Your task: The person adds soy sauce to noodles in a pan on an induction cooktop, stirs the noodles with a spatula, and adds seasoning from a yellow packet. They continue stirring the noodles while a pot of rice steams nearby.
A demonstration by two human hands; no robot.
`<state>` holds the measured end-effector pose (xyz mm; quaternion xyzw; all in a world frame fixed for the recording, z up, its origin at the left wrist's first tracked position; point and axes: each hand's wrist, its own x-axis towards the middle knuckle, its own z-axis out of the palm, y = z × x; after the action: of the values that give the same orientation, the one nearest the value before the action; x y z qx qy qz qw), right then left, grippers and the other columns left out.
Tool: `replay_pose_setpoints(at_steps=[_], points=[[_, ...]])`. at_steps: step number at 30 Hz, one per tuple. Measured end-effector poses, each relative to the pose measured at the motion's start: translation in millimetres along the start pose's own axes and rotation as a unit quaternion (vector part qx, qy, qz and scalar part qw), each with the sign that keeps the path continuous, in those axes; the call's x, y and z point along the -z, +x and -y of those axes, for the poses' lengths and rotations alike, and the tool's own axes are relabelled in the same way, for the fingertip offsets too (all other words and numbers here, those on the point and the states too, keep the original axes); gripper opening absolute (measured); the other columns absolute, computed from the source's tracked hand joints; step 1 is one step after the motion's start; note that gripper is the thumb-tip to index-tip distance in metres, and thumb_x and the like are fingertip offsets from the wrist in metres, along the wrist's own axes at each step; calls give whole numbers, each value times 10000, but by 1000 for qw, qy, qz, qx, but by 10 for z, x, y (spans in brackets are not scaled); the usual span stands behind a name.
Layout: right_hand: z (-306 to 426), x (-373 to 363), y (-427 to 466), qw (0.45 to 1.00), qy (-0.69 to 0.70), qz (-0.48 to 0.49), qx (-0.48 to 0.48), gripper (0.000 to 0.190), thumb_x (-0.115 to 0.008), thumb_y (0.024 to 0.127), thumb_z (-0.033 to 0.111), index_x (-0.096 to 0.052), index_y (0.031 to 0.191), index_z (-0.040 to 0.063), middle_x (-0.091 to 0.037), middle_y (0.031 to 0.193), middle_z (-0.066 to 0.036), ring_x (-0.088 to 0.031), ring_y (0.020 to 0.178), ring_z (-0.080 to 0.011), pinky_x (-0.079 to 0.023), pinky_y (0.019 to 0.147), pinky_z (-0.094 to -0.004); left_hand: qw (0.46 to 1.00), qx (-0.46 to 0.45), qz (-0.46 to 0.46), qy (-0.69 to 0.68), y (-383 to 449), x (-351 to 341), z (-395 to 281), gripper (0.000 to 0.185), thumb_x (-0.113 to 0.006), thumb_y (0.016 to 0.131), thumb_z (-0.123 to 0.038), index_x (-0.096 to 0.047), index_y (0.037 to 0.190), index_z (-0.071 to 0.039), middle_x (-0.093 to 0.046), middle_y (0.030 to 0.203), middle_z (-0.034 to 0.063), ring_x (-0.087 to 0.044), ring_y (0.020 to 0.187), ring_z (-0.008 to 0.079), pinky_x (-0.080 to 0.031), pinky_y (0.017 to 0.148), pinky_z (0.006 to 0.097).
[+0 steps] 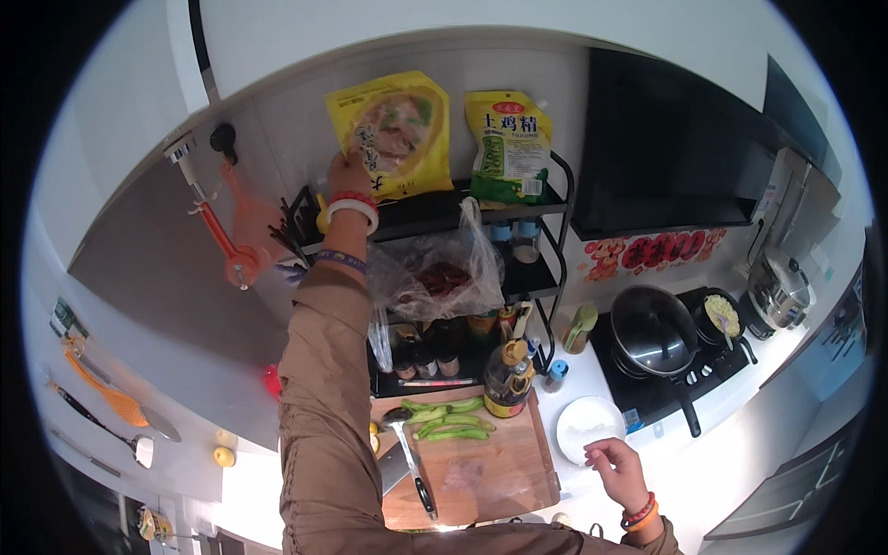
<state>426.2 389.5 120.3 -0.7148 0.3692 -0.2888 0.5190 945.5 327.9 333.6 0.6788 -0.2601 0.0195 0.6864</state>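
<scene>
My left hand (350, 173) reaches up to the top tier of a black shelf rack and grips the lower left edge of a yellow food pouch (399, 132). Beside it stands a green and yellow seasoning pouch (510, 149). My right hand (614, 468) is over the near edge of a white plate (590, 420), fingers loosely bent, apparently holding nothing. Below the rack, a wooden cutting board (513, 472) carries green peppers (454, 420), a black-handled ladle (416, 472), a knife blade (397, 468) partly behind my sleeve, and a dark sauce bottle (508, 381).
A lidded wok (652, 333) and a small pan of yellowish food (721, 316) occupy the black cooktop (645, 402) at the right. An electric cooker (777, 288) stands beyond. A plastic bag of dark red food (437, 274) sits on the rack's middle tier. Utensils hang at the left.
</scene>
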Motion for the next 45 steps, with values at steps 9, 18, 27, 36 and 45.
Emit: replay_pose_setpoints(at_steps=[9,18,27,36,45], points=[[-174,282,-114,978,-23,166,126,130,-585,850,119,-633,923,24,-604,795,-84,-559,651,-166,-448,616,-261,917,-75,-92,-380,-1506,824,-363,283,-509,915,-130,-480,1184,-45,-549,1064,61,-526,950,186,-437,848,352],[-134,1362,-89,955,33,139,260,734,-789,677,158,-399,1279,2,-517,1128,-133,-530,1021,-223,-436,875,-307,962,135,38,-233,-4599,110,-672,291,-421,960,-166,-454,1190,9,-537,1183,110,-535,1058,205,-433,906,356],[-858,2626,-141,939,323,116,32,680,-761,735,250,-386,1235,-19,-567,1110,-111,-567,1008,-161,-465,869,-286,929,210,250,-174,-5551,-2052,-786,241,-478,945,-154,-546,1088,27,-616,1005,54,-568,876,95,-445,783,229],[-1492,3952,982,851,523,53,-4,363,-655,839,147,-501,1122,-20,-602,1046,-67,-589,932,-125,-492,804,-249,922,209,327,-3,-5326,-4250,-983,196,-523,917,-188,-599,894,-9,-565,665,-13,-471,495,49,-365,445,206],[-2067,4696,1879,804,580,-26,-127,358,-638,856,200,-510,1120,-4,-605,1058,-86,-597,939,-144,-493,793,-273,890,261,359,99,-5043,-5941,-338,214,-542,906,-171,-621,941,25,-650,806,56,-598,658,112,-465,589,237]])
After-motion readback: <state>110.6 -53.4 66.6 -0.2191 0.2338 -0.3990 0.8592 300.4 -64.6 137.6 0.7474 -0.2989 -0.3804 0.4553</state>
